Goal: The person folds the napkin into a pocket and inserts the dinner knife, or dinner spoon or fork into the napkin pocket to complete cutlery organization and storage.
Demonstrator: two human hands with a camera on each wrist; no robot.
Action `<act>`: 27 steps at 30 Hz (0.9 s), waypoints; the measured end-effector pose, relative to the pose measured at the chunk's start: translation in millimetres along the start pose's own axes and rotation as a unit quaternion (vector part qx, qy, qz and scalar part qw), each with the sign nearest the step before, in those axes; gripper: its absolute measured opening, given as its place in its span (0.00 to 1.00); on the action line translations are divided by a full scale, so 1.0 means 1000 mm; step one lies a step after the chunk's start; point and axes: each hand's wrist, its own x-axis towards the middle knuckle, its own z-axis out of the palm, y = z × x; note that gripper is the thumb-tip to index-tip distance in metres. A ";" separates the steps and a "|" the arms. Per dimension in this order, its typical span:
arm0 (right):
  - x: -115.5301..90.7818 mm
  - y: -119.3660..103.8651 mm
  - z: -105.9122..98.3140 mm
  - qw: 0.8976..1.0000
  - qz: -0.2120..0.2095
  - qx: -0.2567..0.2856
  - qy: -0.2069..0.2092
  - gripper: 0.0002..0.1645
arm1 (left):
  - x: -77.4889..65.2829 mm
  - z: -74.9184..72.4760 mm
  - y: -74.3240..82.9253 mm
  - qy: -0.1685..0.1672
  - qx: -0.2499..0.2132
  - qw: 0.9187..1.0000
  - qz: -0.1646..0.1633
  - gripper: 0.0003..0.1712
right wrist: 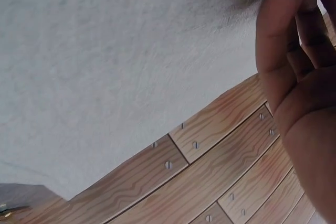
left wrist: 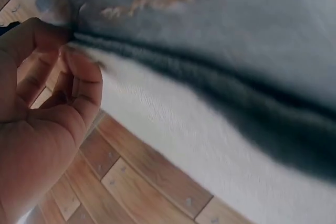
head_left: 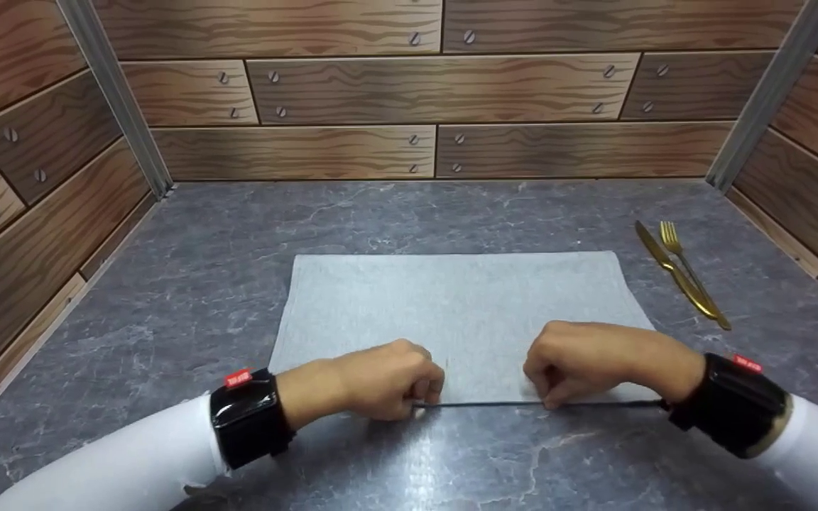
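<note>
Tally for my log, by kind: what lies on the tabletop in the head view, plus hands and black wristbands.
Light grey cloth: 1
Gold knife: 1
Gold fork: 1
Hands, left hand and right hand: 2
Black wristbands: 2
Total: 7

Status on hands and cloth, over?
Left hand and right hand pinching near edge of cloth. Cloth spread on table. Nothing in the way: knife and fork right of it, not touching.
</note>
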 end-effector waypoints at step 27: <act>-0.073 0.020 -0.009 0.983 0.184 0.014 -0.023 0.21 | -0.116 -0.076 0.003 0.011 -0.051 0.998 -0.030 0.14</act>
